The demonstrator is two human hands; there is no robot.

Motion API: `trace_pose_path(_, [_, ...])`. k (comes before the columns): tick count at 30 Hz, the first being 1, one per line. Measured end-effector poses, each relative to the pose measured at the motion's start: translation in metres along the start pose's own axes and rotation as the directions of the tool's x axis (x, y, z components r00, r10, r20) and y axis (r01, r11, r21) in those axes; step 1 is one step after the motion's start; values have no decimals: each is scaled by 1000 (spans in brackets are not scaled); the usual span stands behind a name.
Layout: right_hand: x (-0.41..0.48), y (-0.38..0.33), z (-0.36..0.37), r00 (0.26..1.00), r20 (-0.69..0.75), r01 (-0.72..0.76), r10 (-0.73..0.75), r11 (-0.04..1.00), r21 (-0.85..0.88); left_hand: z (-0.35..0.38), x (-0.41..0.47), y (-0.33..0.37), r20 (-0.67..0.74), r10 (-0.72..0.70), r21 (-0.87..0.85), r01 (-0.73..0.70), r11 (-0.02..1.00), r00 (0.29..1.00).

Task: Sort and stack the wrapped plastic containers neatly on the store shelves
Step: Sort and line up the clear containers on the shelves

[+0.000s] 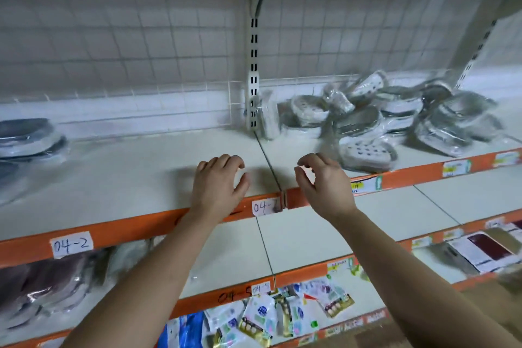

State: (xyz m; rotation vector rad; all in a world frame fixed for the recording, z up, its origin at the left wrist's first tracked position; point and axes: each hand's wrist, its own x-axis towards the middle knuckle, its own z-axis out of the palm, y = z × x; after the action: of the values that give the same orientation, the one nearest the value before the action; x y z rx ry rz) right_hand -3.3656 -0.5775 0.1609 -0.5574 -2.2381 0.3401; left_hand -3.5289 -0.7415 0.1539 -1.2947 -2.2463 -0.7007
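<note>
Two bare hands are seen reaching over a white store shelf point(141, 172) with an orange front edge point(127, 227). The left hand point(219, 181) and the right hand point(322, 181) are held near each other, on either side of the shelf joint, fingers loosely curled, with nothing held. A jumbled, blurred pile of wrapped containers point(395, 113) is heaped on the shelf to the right. A smaller stack point(28, 135) is set at the far left. A handwritten label point(72, 244) reading "04-2" is stuck to the orange edge. Mixed packets point(268, 316) are scattered on a lower shelf.
</note>
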Motion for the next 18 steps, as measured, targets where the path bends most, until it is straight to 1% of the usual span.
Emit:
trace_pose_path(4, [27,42,-2,999,25,21,-20,1000,-10,30,29,18,4,-33,6,33,999,999])
trace_pose_path(7, [46,64,4,997,69,23,-26,999,30,44,50,29,-4,-77,13,77,997,997])
trace_pose_path(11, [68,78,20,987,155,21,-33,997,78,61,75,38,2,-161,-21,161,987,987])
trace_pose_path(14, [74,85,33,976,208,44,-59,996,77,70,92,37,-8,-181,-20,181,983,983])
trace_pose_path(16, [74,89,36,978,197,52,-68,995,88,73,107,36,-21,-187,4,187,982,982])
trace_pose_path(18, [70,90,36,980,175,77,-90,994,83,74,123,36,-12,-235,9,235,972,972])
